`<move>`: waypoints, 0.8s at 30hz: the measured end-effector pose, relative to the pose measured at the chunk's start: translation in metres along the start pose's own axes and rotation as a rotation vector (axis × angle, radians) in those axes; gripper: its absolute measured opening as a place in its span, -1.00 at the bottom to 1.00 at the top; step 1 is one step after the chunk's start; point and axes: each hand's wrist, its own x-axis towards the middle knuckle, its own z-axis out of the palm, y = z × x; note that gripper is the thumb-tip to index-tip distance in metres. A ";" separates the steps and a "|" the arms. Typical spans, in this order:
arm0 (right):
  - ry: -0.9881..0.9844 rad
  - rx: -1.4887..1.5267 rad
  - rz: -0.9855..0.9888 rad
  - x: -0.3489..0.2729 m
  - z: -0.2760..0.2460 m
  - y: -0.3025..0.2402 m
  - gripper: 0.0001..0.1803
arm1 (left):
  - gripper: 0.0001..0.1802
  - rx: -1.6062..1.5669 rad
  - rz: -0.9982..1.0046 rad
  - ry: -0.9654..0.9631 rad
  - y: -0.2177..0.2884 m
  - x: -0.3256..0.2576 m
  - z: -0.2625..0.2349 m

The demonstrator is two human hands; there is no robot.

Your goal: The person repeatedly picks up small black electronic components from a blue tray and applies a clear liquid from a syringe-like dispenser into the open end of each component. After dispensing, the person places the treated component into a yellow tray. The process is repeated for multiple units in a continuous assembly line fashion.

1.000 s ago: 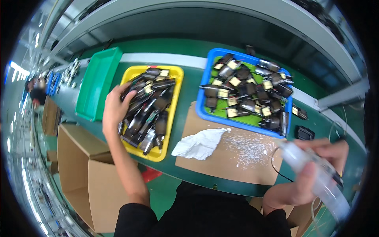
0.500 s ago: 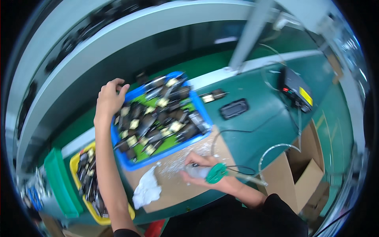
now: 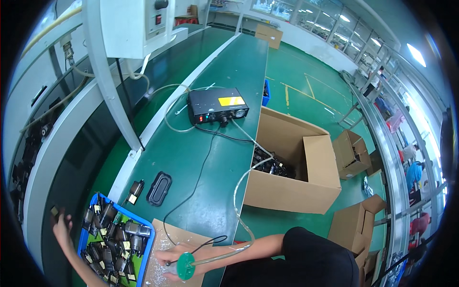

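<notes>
Left hand: your left hand point(image 3: 61, 225) is up at the far-left corner of the blue tray point(image 3: 146, 241), fingers pinched on one small dark part point(image 3: 54, 211).
Right hand: your right hand point(image 3: 169, 258) lies on the cardboard sheet point(image 3: 165, 229), just right of the tray. Closed or not: can't tell, it's blurred. A green disc point(image 3: 185, 266) sits at the wrist with a clear tube point(image 3: 239, 191) running off it.
Key relation: tray lies between your hands. The held part is outside the tray, just past its far-left rim; the left hand is clearly the nearer one to it. Tray's long axis runs from you toward the far left.
Tray load: dark parts with yellow tags, jumbled, too many to count.
Loose on belt: one tagged part point(image 3: 134, 190) and one black oval pad point(image 3: 158, 188), side by side, just beyond the tray.
Further out: one black control box point(image 3: 217, 105) on the belt point(image 3: 229, 76), cables and tube leading back toward you.
Boxes: one large open box point(image 3: 291, 191) right of the belt, dark parts inside; two smaller boxes beyond it on the floor, one more far up the belt.
</notes>
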 end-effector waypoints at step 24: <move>0.474 0.389 -0.397 0.103 0.017 -0.141 -0.48 | -0.30 -1.126 0.157 -0.728 0.074 -0.232 0.003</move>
